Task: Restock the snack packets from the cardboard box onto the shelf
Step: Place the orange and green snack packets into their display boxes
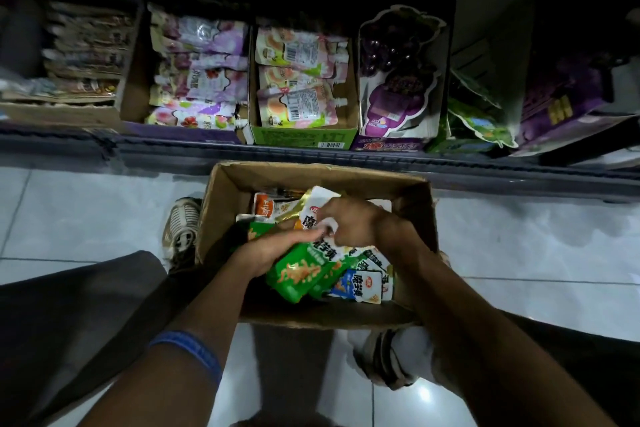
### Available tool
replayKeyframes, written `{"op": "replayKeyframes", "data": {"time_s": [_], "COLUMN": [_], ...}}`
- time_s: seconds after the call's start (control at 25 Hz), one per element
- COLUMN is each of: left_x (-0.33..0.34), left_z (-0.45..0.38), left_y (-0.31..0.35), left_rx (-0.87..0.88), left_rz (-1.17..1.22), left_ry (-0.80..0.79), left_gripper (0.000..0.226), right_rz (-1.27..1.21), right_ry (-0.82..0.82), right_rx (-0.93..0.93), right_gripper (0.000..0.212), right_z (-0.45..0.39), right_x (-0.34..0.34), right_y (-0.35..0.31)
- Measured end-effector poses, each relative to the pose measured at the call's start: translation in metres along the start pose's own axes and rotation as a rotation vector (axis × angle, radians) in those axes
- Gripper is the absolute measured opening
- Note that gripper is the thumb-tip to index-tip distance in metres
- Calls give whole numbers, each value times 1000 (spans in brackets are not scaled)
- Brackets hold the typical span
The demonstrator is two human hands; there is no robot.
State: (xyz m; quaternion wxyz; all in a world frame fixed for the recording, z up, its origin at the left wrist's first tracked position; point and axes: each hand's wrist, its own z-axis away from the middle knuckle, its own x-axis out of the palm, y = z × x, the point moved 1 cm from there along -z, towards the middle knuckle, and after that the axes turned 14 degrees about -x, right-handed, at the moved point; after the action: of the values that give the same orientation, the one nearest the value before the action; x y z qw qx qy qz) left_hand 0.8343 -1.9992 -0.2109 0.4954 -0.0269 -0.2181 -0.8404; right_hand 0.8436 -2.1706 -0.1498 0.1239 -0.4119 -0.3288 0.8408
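Inside the box (221, 204), below the shelf (311, 152), the left hand (273, 250) curls its fingers around green packets (298, 274) while the right hand (349, 222) pinches a white packet (320, 208). The packets look light, soft and slippery, so several are best gripped across their flat middles, not by the crimped edges.

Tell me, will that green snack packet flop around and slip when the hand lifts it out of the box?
Probably a bit floppy: the green snack packet is a thin, soft pouch, already tilted over the others. It looks light, since the left hand manages it with curled fingers. Its shiny film may be slippery, so a firm pinch likely helps.
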Motion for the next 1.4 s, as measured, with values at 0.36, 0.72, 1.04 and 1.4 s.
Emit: {"op": "replayKeyframes", "data": {"time_s": [0.36, 0.72, 1.04, 1.4], "left_x": [17, 15, 33, -62], "left_z": [-4, -7, 0, 58], "left_y": [0, -2, 26, 32], "left_rx": [116, 238, 387, 520], "left_rz": [267, 405, 367, 320], "left_ry": [205, 208, 192, 406], "left_gripper": [50, 40, 39, 36], "right_rz": [-1053, -1435, -1952, -197], "right_ry": [858, 730, 815, 269], "right_rx": [284, 647, 488, 168], "right_gripper": [36, 68, 64, 36], "right_z": [4, 13, -2, -63], "right_x": [34, 81, 89, 131], "right_y": [29, 17, -9, -1]}}
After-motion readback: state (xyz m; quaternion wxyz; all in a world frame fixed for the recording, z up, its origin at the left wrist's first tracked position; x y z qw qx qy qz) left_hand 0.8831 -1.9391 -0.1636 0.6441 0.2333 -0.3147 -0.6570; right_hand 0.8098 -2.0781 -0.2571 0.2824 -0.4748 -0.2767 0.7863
